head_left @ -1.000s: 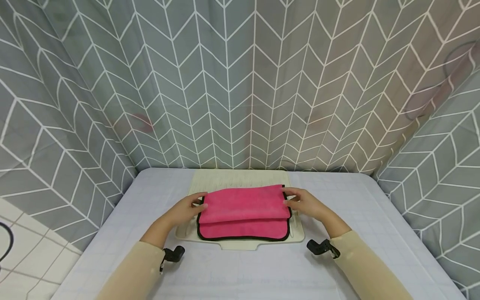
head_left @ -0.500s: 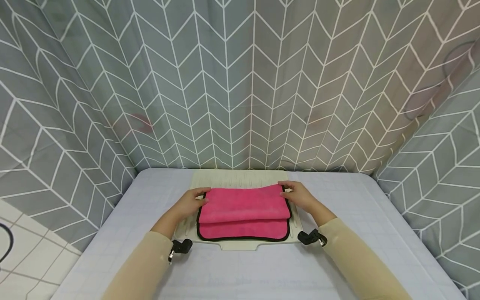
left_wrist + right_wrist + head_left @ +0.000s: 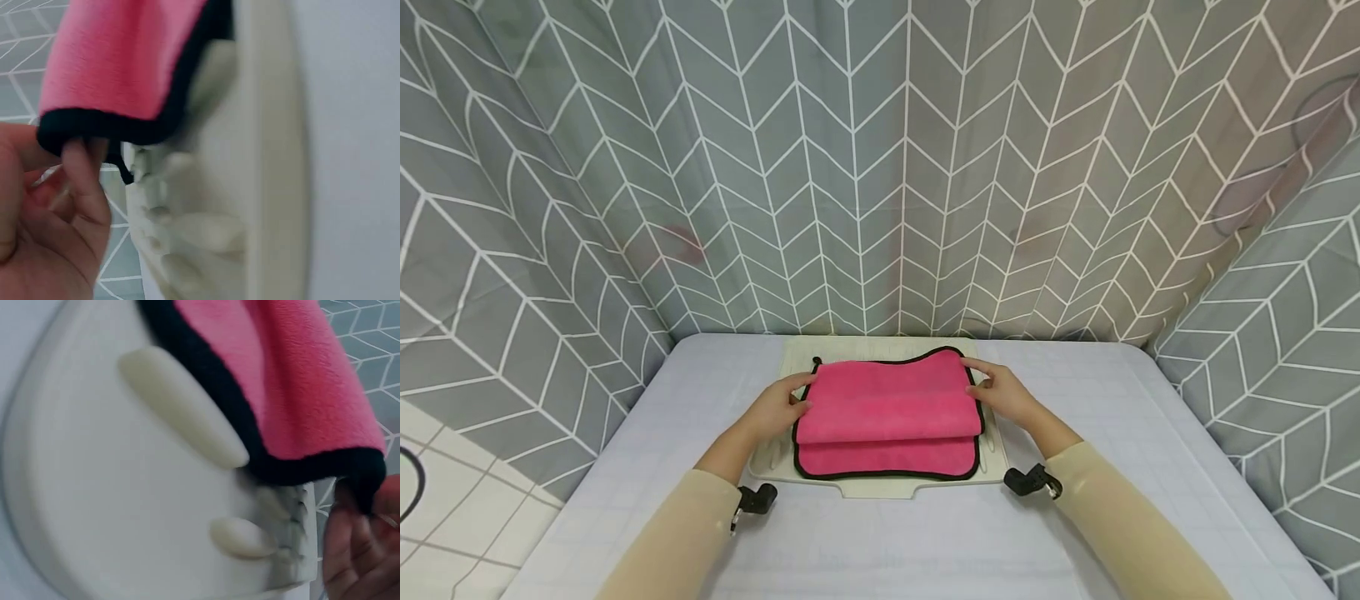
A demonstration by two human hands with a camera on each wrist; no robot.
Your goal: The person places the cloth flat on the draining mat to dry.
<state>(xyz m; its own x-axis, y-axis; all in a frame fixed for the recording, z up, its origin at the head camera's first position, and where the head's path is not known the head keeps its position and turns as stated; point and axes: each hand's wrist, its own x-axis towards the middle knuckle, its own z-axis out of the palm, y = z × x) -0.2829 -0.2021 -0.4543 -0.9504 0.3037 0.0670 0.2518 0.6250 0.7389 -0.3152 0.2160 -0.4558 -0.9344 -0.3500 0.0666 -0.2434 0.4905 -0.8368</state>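
Observation:
A pink cloth [image 3: 887, 400] with black trim lies folded over a cream board [image 3: 880, 488]. Its upper layer ends short of the front, where a strip of the lower layer shows. My left hand [image 3: 775, 408] pinches the cloth's left edge; in the left wrist view its fingers [image 3: 87, 181] go under the black trim. At the opposite edge my right hand [image 3: 1006, 396] pinches the cloth, and the right wrist view has those fingers [image 3: 344, 537] at a trimmed edge. Raised oblong bumps [image 3: 184, 406] stand on the board beside the cloth. The board's middle is hidden.
The board rests on a table with a white cover [image 3: 880, 550]. Behind and at both sides hangs a grey curtain [image 3: 880, 183] with white chevron lines. Pale floor tiles [image 3: 460, 500] show at lower left. Each wrist carries a small black device [image 3: 758, 498].
Black trim now shows along the cloth's far edge, which has risen away from me, highest at the right. Both hands first shifted up and inward, then the right drew slightly outward.

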